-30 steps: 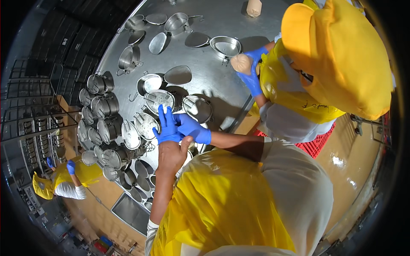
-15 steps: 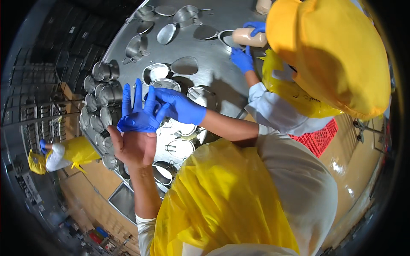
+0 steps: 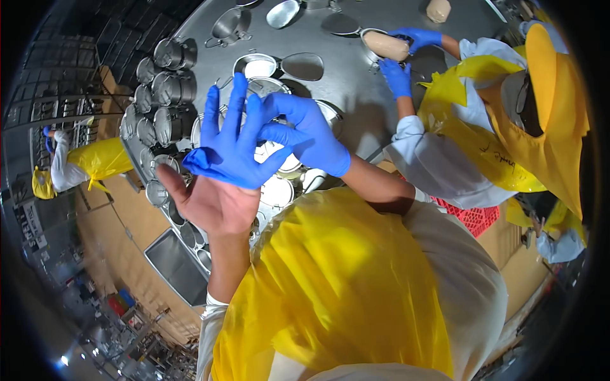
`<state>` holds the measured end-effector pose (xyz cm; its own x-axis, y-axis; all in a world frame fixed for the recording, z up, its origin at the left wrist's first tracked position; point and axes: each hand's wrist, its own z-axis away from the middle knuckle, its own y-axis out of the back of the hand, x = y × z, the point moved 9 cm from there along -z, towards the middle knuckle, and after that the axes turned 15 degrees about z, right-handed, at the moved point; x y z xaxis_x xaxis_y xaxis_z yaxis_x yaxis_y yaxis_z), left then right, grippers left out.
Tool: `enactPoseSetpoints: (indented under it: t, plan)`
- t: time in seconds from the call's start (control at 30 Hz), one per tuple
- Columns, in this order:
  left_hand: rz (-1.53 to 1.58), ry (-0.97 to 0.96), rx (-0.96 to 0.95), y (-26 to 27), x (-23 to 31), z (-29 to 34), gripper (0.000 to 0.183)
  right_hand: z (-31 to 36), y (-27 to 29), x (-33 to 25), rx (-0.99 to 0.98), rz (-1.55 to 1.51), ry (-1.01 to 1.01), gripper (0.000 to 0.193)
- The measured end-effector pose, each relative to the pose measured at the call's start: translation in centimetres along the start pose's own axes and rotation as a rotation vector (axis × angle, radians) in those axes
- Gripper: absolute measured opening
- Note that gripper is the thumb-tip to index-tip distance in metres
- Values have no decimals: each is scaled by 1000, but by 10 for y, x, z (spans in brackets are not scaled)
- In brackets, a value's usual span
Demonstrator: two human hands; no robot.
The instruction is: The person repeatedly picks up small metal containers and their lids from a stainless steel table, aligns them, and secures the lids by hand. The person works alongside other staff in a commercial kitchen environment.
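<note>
The half-on glove (image 3: 234, 147) runs along your left hand's (image 3: 225, 184) spread fingers toward the bench's (image 3: 348, 71) far edge, your right hand's (image 3: 312, 136) curled alongside, pinch unclear.

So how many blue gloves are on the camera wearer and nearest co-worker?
4 blue gloves: one partly on the wearer's left hand, one on the right hand, two on the co-worker's hands at the beige oblong roll. All visible.

Left hand (image 3: 223, 162) raised, palm facing camera, fingers spread (half-gloved in blue, thumb bare). Right hand (image 3: 308, 136), gloved, bent at left fingers; left forearm (image 3: 229, 267) upright.
</note>
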<state>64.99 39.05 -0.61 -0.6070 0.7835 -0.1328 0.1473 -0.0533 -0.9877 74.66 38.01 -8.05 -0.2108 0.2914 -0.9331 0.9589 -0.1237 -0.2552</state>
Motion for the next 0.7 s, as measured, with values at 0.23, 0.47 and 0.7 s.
enactPoseSetpoints:
  t: [0.23, 0.47, 0.7]
  plan:
    - [-2, 10, -30, -5, -12, -1, 116, 10, 13, -32, 139, 256, 216, 10]
    - [-14, 27, -98, -12, -10, -21, 108, 14, -9, -21, 75, 386, 341, 19]
    - [-501, -92, 33, 12, 0, -28, 114, -8, 19, 37, 3, -131, -77, 29]
